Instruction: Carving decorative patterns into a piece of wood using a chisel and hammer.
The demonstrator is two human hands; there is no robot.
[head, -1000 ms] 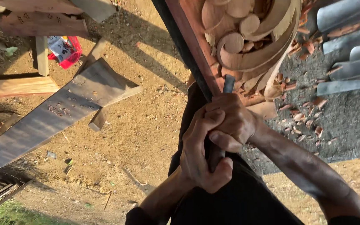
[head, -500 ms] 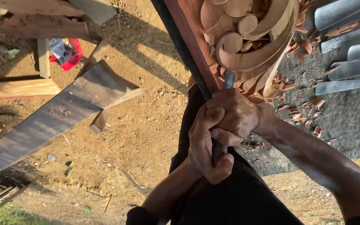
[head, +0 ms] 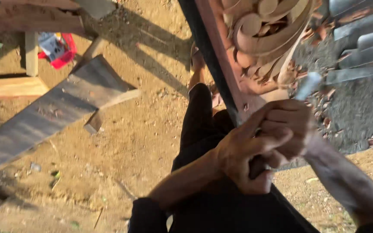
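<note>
Reddish-brown carved wood point(head: 260, 32), cut into scrolls and leaf curls, fills the top of my view, and I place everything else from it. Just below its lower edge I see both hands clamped round one tool: the right hand point(head: 288, 127) sits higher, nearer the carving, with its fingers curled tight about the shaft, and the left hand point(head: 244, 157) wraps the handle end right under it, so that the two hands touch. From the right fist the chisel point(head: 307, 85) sticks up, its pale metal blade blurred, with the tip at the carving's bottom rim among loose wood chips point(head: 320, 112). Whether the edge actually bites into the wood I cannot tell. Far left of the carving a grey plank point(head: 52, 116) lies on the sandy ground point(head: 139, 142); above that sits a red packet point(head: 59, 49).
</note>
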